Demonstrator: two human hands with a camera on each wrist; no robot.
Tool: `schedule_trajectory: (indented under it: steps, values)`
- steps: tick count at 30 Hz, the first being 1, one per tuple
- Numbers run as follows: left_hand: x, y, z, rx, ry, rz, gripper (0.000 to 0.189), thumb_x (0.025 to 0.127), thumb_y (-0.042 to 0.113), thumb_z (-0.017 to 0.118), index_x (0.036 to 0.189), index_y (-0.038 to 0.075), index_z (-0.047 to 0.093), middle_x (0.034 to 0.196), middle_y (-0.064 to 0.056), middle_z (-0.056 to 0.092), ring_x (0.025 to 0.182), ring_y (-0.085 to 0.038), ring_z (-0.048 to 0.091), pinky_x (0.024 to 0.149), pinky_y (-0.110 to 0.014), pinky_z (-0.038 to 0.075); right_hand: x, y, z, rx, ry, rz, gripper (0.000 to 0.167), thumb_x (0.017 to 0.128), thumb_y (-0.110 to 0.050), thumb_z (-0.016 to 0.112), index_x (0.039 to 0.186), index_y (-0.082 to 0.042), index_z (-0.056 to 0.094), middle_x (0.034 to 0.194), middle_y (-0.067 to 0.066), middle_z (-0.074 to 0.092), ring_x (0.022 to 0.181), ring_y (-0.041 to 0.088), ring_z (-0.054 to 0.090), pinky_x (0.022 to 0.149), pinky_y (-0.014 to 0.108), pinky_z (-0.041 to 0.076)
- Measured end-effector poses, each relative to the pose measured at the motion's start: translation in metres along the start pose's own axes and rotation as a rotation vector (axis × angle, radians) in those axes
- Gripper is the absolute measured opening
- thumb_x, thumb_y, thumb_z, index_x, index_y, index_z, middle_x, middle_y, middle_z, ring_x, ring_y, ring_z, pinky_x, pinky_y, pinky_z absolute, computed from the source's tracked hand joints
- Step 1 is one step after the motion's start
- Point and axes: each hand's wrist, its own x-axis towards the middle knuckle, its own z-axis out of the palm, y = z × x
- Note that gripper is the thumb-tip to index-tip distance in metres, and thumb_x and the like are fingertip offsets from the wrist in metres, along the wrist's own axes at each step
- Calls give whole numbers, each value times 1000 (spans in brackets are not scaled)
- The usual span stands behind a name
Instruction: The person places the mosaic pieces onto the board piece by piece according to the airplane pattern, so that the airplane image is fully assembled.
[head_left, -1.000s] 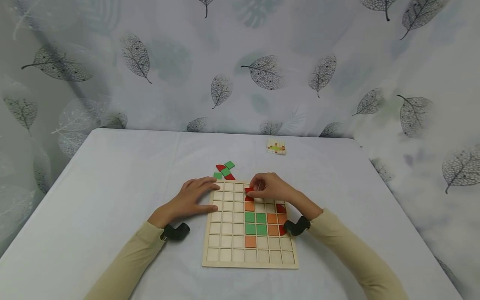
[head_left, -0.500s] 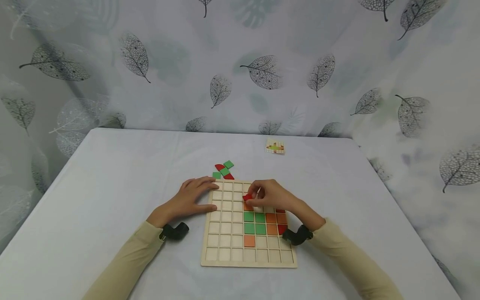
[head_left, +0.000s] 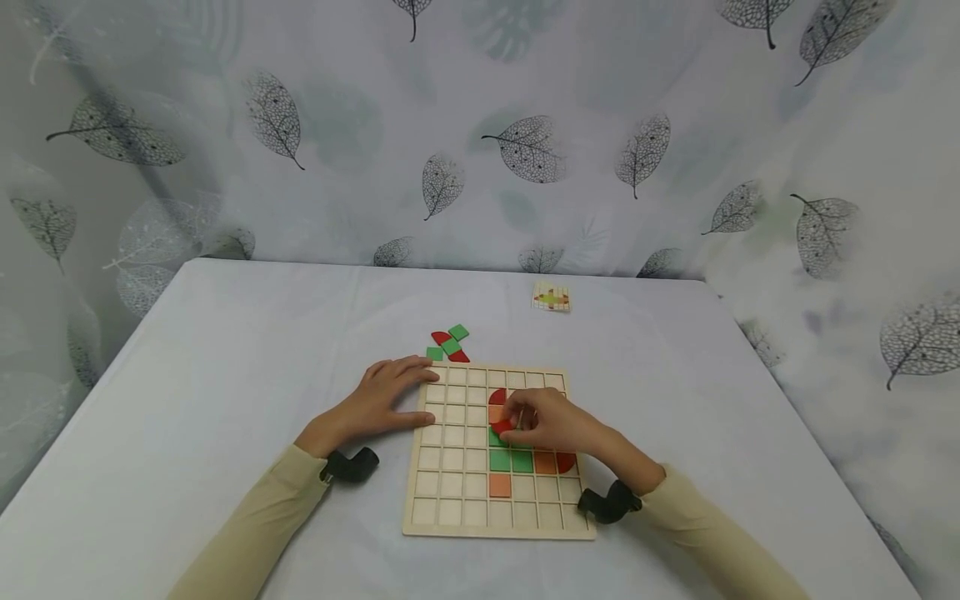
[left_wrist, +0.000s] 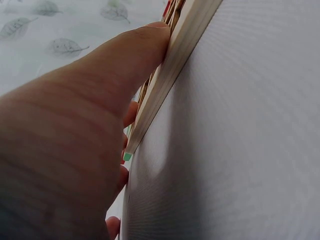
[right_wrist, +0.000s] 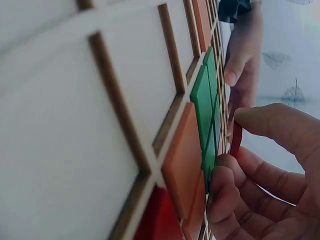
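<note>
My right hand (head_left: 551, 421) pinches a small red tile (head_left: 501, 426) between thumb and fingers, over the wooden grid board (head_left: 450, 507). In the right wrist view that red tile (right_wrist: 236, 139) is seen edge-on, raised off the board near the green tiles (right_wrist: 202, 102). A red quarter-round tile (head_left: 498, 397) lies in a cell farther up, above an orange tile (head_left: 497, 413). My left hand (head_left: 378, 402) rests with spread fingers on the board's left edge; in the left wrist view its thumb (left_wrist: 125, 55) touches the rim. The right hand covers some cells.
Beyond the board's far left corner lie several loose tiles, among them a green tile (head_left: 458, 332) and a red one (head_left: 441, 337). A small pattern card (head_left: 551, 297) is near the far edge of the white table (head_left: 285, 333).
My right hand has moved down the board toward me, pinching a red tile. The red quarter-round tile above the orange one has come into plain sight. My left hand stays put.
</note>
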Motion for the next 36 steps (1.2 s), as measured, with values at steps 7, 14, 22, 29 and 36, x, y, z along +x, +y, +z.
schedule_trajectory:
  steps: [7, 14, 22, 29, 36]
  values:
    - [0, 2, -1, -4, 0, 8, 59, 85, 44, 72, 135, 17, 55, 150, -8, 41, 140, -27, 35, 112, -55, 17, -4, -2, 3, 16, -10, -28, 19, 86, -21, 76, 95, -8, 65, 80, -6, 59, 68, 4, 51, 62, 21, 47]
    - [0, 2, 0, -10, -7, 5, 59, 85, 43, 73, 135, 17, 55, 150, -8, 41, 140, -27, 34, 112, -54, 16, -11, -4, 7, 64, -13, -33, 18, 86, -19, 76, 95, -7, 65, 78, -7, 58, 66, 3, 50, 60, 19, 46]
    - [0, 1, -1, 0, -6, -1, 60, 85, 43, 73, 135, 16, 55, 150, -8, 41, 140, -27, 34, 112, -54, 16, -17, -6, 12, 75, 1, -11, 16, 86, -19, 76, 93, -9, 65, 73, -9, 57, 64, 2, 50, 57, 19, 44]
    - [0, 1, 0, -7, -1, 2, 59, 85, 43, 73, 135, 17, 55, 150, -7, 41, 140, -26, 34, 112, -54, 16, -24, -10, 17, 76, 19, -7, 17, 85, -20, 77, 92, -10, 66, 74, -10, 56, 64, 1, 51, 57, 19, 45]
    - [1, 0, 0, -3, -6, -3, 60, 85, 43, 72, 136, 17, 55, 151, -7, 40, 141, -27, 33, 112, -54, 15, -32, -12, 21, 144, 5, 28, 19, 85, -22, 78, 94, -10, 66, 77, -8, 57, 67, 2, 52, 60, 19, 46]
